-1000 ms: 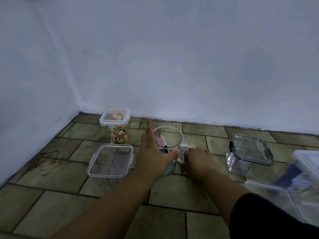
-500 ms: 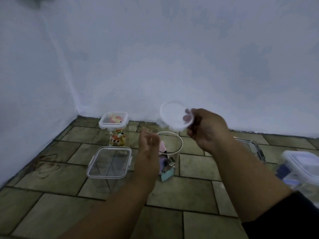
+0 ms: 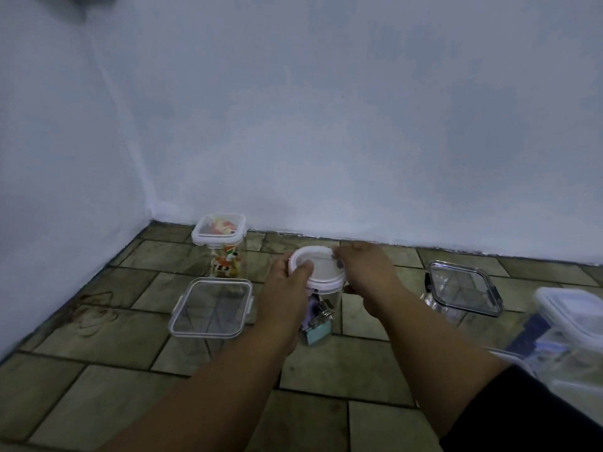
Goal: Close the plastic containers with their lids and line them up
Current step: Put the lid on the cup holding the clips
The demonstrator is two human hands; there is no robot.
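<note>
A round clear jar (image 3: pixel 318 318) with small items inside stands on the tiled floor at the centre. A round white lid (image 3: pixel 321 267) sits on its mouth. My left hand (image 3: pixel 287 288) grips the lid's left rim, thumb on top. My right hand (image 3: pixel 362 272) holds the lid's right rim. Left of the jar stands a clear square container (image 3: pixel 210 308) with a lid on it. Behind that is a tall container (image 3: pixel 222 243) with colourful contents and a white lid. To the right, a container (image 3: pixel 461 290) carries a dark-rimmed lid lying askew.
A larger clear box with a white lid (image 3: pixel 571 314) sits at the right edge. Pale walls (image 3: pixel 326 125) meet in a corner at the back left. The floor (image 3: pixel 98 370) is brownish tile.
My right hand lifted the round white lid off the floor, carried it over the jar and set it on the mouth. My left hand moved onto the lid's left rim.
</note>
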